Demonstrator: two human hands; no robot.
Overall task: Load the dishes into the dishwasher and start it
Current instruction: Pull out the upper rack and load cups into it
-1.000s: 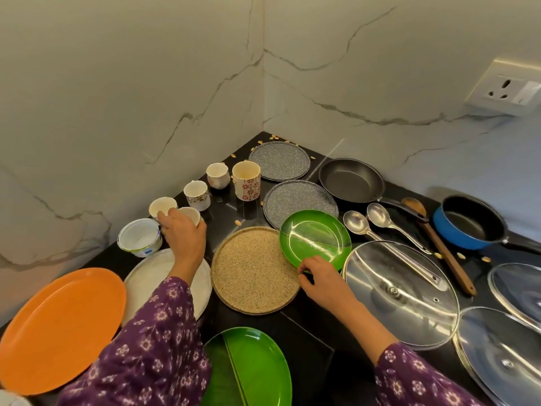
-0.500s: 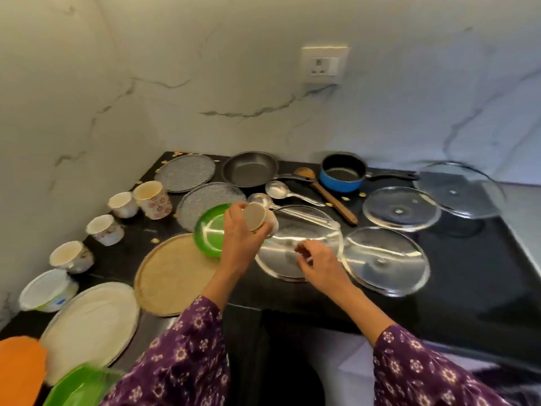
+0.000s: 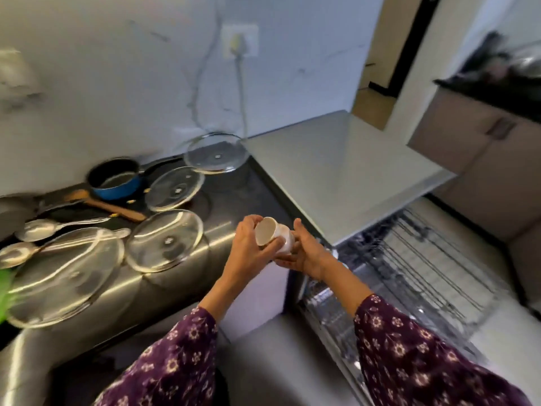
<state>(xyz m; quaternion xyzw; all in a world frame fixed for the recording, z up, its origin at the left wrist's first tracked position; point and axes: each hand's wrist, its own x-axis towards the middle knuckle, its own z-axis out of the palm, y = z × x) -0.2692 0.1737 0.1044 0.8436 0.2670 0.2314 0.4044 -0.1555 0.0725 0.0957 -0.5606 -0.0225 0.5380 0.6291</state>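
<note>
Head view: a small white cup point(image 3: 273, 235) is held between both hands above the right end of the dark counter point(image 3: 234, 197), just left of the open dishwasher point(image 3: 345, 171). The cup is tilted on its side, with its mouth turned to the left and towards the camera. It is gripped by the left hand point(image 3: 247, 253), whose fingers point(image 3: 252, 220) are curled over the rim while the thumb is laid across the cup's near side. Its base is cradled by the right hand point(image 3: 308, 254), with fingers tucked beneath and the thumb raised beside it. A wire rack point(image 3: 424, 273) is seen pulled out of the dishwasher, to the right of the hands; its contents cannot be made out through the blur. Four glass lids point(image 3: 164, 240) are laid flat on the counter to the left. A blue saucepan point(image 3: 115, 178) is set further back, with a wooden spoon point(image 3: 102, 203) and metal spoons point(image 3: 58, 227) nearer.
</note>
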